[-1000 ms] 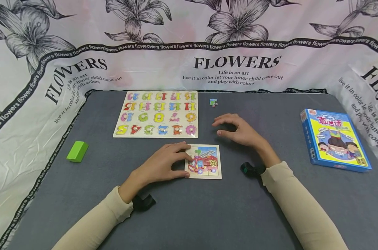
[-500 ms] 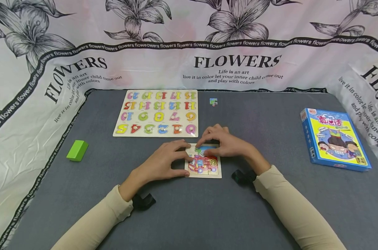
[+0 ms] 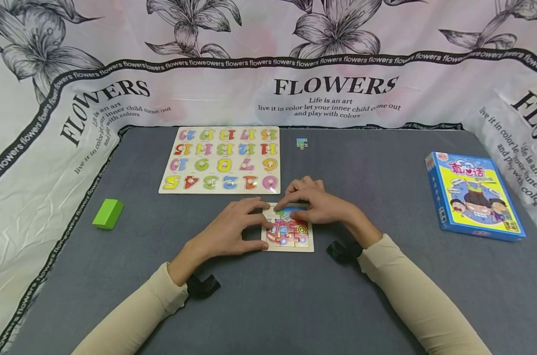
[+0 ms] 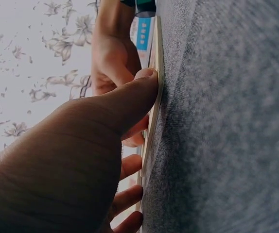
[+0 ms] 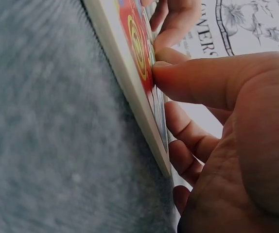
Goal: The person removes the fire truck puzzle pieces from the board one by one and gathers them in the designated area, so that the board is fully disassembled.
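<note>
A small fire-engine jigsaw puzzle [image 3: 290, 236] in a pale wooden frame lies flat on the grey cloth. My left hand [image 3: 232, 227] holds its left side, thumb at the near left corner and fingers spread along the left and far edges. In the left wrist view, the left thumb [image 4: 142, 85] presses against the board's edge. My right hand [image 3: 319, 202] is over the puzzle's far part, thumb and curled forefinger pinching at an upper puzzle piece, mostly hidden. The right wrist view shows the right thumb [image 5: 193, 80] on the picture's surface.
A wooden number board [image 3: 219, 160] lies behind the puzzle. One loose jigsaw piece [image 3: 302, 143] sits to its right. A green block [image 3: 108, 214] stands at left, and a blue and yellow box [image 3: 477, 197] at right. Flower-printed sheeting [image 3: 206, 93] edges the cloth.
My right hand has come down and left from beyond the puzzle onto its upper pieces, then stayed there. The left hand keeps its hold on the puzzle's left side.
</note>
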Action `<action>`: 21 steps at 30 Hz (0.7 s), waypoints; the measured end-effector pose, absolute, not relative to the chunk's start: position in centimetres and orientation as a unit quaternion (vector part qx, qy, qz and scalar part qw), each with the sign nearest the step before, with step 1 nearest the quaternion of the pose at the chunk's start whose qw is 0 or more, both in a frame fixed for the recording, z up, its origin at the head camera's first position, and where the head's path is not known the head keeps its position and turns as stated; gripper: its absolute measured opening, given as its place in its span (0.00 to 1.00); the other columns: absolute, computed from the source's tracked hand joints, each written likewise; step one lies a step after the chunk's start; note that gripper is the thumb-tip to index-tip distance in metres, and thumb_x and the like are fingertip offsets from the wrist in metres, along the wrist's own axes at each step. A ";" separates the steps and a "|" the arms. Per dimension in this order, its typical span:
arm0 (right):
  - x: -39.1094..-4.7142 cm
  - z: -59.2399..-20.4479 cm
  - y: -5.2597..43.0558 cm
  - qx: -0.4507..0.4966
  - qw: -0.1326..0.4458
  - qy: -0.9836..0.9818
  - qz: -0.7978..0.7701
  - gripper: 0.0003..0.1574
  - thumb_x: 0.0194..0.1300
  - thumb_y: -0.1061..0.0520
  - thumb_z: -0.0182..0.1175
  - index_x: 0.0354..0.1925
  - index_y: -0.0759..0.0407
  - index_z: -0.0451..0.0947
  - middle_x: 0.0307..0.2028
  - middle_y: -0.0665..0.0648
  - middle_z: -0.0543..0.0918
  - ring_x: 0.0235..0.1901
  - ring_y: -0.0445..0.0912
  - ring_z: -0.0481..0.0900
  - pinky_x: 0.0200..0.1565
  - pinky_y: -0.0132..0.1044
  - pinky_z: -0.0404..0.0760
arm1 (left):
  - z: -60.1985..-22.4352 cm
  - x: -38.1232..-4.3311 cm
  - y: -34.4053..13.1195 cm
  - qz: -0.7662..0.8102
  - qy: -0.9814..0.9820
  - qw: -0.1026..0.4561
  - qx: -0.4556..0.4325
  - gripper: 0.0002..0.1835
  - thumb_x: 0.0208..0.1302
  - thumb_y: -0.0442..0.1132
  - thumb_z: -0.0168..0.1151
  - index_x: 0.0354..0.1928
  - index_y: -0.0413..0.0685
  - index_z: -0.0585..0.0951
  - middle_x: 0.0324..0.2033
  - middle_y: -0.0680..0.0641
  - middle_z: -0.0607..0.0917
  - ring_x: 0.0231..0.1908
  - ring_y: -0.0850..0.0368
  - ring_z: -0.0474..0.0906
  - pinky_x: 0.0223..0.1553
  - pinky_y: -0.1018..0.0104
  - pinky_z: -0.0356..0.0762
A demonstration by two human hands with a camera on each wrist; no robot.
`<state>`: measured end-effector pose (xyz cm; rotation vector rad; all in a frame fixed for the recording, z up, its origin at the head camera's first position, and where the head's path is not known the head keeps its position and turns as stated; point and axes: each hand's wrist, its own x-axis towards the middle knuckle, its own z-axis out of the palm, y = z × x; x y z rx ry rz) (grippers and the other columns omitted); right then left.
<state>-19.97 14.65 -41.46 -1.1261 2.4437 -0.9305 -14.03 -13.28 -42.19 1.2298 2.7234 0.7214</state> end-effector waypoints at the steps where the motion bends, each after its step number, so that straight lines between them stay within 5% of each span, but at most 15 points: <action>1: -20.0 -41.5 14.6 -0.393 0.146 0.849 -0.321 0.20 0.69 0.58 0.63 0.54 0.38 0.86 0.44 0.49 0.75 0.43 0.46 0.58 0.49 0.48 0.47 | -42.2 -14.0 -13.3 0.235 0.885 0.034 0.400 0.19 0.60 0.57 0.73 0.51 0.64 0.86 0.69 0.48 0.75 0.74 0.46 0.64 0.70 0.40 0.63; 21: -20.2 -41.5 14.9 -0.413 0.164 0.840 -0.311 0.26 0.69 0.62 0.59 0.58 0.38 0.84 0.45 0.47 0.74 0.44 0.46 0.58 0.49 0.49 0.47 | -42.1 -13.9 -13.2 0.229 0.884 0.033 0.405 0.21 0.62 0.56 0.72 0.57 0.66 0.84 0.69 0.47 0.74 0.75 0.45 0.63 0.69 0.39 0.62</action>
